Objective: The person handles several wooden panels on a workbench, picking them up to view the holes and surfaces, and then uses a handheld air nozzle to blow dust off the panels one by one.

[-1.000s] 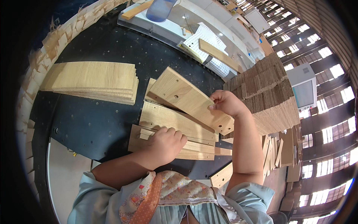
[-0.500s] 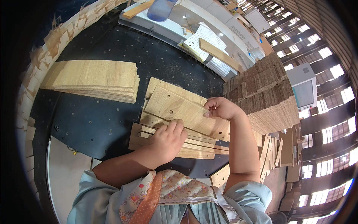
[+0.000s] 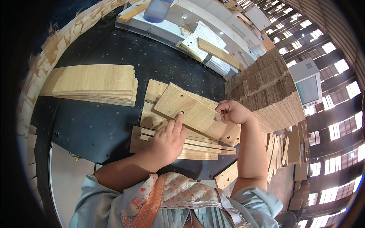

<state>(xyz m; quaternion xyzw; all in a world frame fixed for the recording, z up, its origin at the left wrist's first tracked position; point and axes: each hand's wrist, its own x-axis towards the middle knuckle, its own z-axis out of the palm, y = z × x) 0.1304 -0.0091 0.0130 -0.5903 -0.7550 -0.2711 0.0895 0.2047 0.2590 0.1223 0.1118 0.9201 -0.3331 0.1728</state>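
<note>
A light wood-grain board (image 3: 194, 116) with drilled holes lies slanted over other boards in front of me. My right hand (image 3: 235, 113) pinches its far edge between thumb and fingers. With the index finger stretched out, my left hand (image 3: 169, 137) touches the board at a hole near its left end; the other fingers are loosely bent, and the hand grips nothing. Beneath lies another drilled board (image 3: 154, 89), partly covered. Narrow wooden strips (image 3: 207, 148) lie on the near side, partly hidden by my left hand.
A fanned stack of plain boards (image 3: 95, 78) lies on the black perforated table (image 3: 102, 125) at left. Tall stacks of panels (image 3: 262, 83) stand at right. Beyond are a blue container (image 3: 156, 11) and a loose wood piece (image 3: 218, 53). A monitor (image 3: 307, 85) stands farther right.
The top board has shifted slightly right and turned, its left end now farther from the lower board's end. My left index finger has stretched out to the hole; my right hand keeps its pinch.
</note>
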